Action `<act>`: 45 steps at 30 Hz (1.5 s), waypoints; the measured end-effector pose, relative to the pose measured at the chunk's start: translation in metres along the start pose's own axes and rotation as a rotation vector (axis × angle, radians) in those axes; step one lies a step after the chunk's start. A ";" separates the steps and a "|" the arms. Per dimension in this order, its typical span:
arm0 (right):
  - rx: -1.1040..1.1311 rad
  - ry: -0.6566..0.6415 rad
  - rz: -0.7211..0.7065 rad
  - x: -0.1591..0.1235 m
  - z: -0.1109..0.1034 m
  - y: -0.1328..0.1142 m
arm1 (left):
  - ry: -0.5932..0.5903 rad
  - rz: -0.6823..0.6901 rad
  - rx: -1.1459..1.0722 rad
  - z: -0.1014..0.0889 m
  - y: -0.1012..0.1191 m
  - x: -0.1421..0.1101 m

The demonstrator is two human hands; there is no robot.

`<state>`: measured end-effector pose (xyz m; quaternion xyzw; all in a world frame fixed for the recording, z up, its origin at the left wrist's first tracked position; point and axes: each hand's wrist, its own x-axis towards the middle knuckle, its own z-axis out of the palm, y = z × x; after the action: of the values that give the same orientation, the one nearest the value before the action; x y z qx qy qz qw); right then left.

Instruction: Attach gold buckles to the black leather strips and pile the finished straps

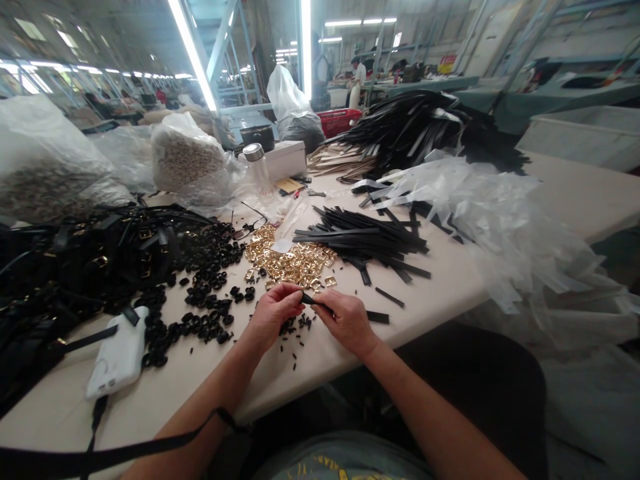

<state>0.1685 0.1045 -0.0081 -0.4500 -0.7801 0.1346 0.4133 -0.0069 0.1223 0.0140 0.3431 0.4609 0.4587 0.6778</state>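
My left hand (274, 313) and my right hand (345, 321) meet above the near edge of the table (450, 293). Both pinch one thin black strap (376, 317), whose end sticks out to the right of my right hand. Small black bits (295, 330) lie on the table under my hands. Just beyond them sits a heap of gold metal buckles (293, 261). Left of that spreads a scatter of black rings (210, 293). A bundle of black straps (370, 240) lies to the right of the buckles.
A pile of finished black straps with buckles (75, 267) fills the left. A white phone-like device (117, 357) lies near the front left. Clear plastic bags (190, 157), a bottle (257, 170), a white box (285, 159) and crumpled plastic sleeves (500, 220) crowd the back and right. People work far behind.
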 end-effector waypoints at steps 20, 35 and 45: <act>0.095 -0.010 0.085 0.000 0.001 0.000 | -0.133 0.105 0.208 0.006 -0.007 0.000; 0.071 -0.001 0.178 0.004 -0.001 0.002 | -0.016 0.121 0.178 -0.006 0.002 0.000; 0.100 0.013 0.145 0.003 0.000 0.002 | -0.050 0.129 0.206 0.000 0.000 -0.001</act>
<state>0.1690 0.1078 -0.0070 -0.4850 -0.7352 0.1999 0.4293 -0.0076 0.1216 0.0145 0.4512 0.4654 0.4427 0.6195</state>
